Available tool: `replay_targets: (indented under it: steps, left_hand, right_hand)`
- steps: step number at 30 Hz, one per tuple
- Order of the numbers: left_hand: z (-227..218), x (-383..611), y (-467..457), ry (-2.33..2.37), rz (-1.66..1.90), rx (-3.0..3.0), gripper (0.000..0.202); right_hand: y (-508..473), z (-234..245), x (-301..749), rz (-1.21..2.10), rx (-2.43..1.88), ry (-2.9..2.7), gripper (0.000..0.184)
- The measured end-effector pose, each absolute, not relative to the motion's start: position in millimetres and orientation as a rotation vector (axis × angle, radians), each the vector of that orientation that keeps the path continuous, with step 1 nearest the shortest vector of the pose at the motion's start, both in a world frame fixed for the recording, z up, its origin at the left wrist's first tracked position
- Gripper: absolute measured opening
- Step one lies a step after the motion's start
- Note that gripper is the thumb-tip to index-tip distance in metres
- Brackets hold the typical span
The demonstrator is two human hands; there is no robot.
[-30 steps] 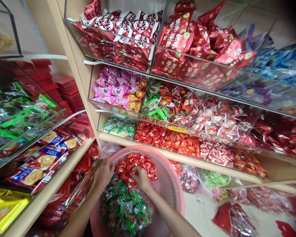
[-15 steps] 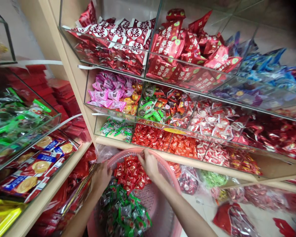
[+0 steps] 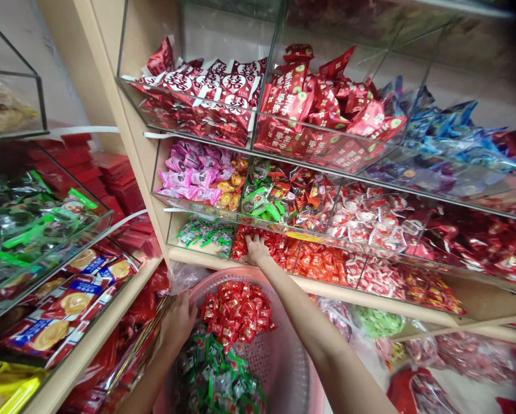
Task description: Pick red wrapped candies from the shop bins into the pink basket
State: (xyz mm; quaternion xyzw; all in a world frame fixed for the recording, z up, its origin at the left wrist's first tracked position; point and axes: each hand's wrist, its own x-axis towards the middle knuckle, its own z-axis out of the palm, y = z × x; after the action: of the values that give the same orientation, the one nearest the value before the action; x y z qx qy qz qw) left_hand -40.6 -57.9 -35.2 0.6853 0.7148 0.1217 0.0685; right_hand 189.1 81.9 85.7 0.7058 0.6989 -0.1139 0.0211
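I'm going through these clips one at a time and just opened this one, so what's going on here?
A person's right hand is down among the red-wrapped sweets in a lower shelf compartment; whether its grip has closed on any is hard to tell. The left hand is at the left rim of a pink basket below the shelf. In the basket, a red pile lies toward the shelf, with green-and-dark packets nearer the person.
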Motion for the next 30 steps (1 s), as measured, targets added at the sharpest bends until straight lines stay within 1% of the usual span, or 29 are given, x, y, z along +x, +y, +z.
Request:
replay_targets:
  steps: [5, 8, 15, 21, 26, 30]
  left_hand:
    - [-33, -40, -59, 2.15, 0.355, 2.082, 0.042]
    - [-32, -39, -59, 2.154, 0.357, 2.076, 0.042]
    - [-34, -39, -58, 2.154, 0.335, 2.086, 0.042]
    - [-36, -40, -57, 2.15, 0.36, 2.098, 0.043]
    - [-36, -40, -58, 2.157, 0.38, 2.079, 0.043]
    - [-32, -39, -59, 2.156, 0.341, 2.075, 0.043]
  right_hand:
    - [82, 79, 202, -0.449, 2.113, 2.22, 0.075]
    - [82, 73, 210, -0.453, 2.07, 2.271, 0.071]
    - [73, 66, 216, -0.342, 2.119, 2.389, 0.053]
    - [66, 58, 220, -0.259, 2.19, 2.476, 0.032]
    - [70, 56, 223, -0.298, 2.106, 2.503, 0.035]
    - [72, 52, 224, -0.358, 2.171, 2.59, 0.027]
